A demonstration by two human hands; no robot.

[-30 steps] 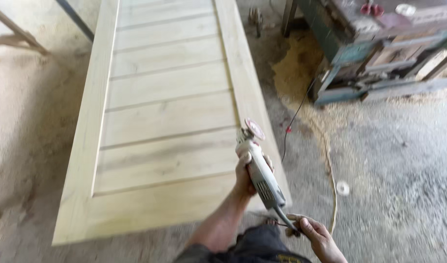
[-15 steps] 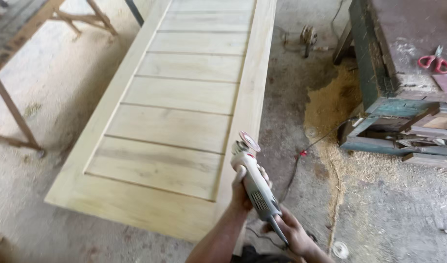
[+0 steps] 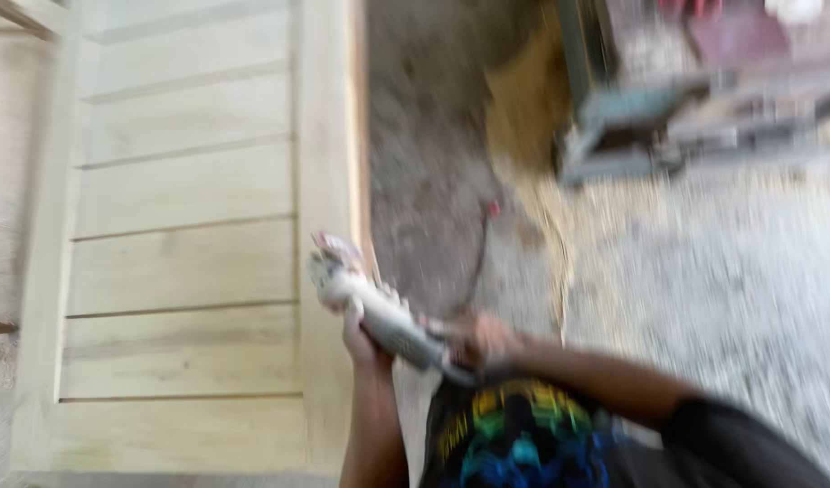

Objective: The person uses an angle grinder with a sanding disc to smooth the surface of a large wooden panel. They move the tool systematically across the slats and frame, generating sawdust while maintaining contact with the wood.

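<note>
The picture is badly blurred by motion. A grey angle grinder (image 3: 374,307) with a pinkish sanding disc at its head hangs over the right edge of a pale wooden panelled door (image 3: 184,262) lying flat. My left hand (image 3: 359,333) grips the grinder's body from below. My right hand (image 3: 484,342) is closed around the tool's rear end, where the cord leaves it. My dark shirt with a coloured print shows at the bottom.
A dark power cord (image 3: 483,248) with a red spot runs across the concrete floor (image 3: 704,271). A sawdust heap (image 3: 523,108) lies beside a green machine base (image 3: 632,136) at the upper right. A wooden frame edge pokes in at the far left.
The view swung right and down, so the door slid to the left of the picture. The grinder tilted flatter, and my right hand closed up around its rear end.
</note>
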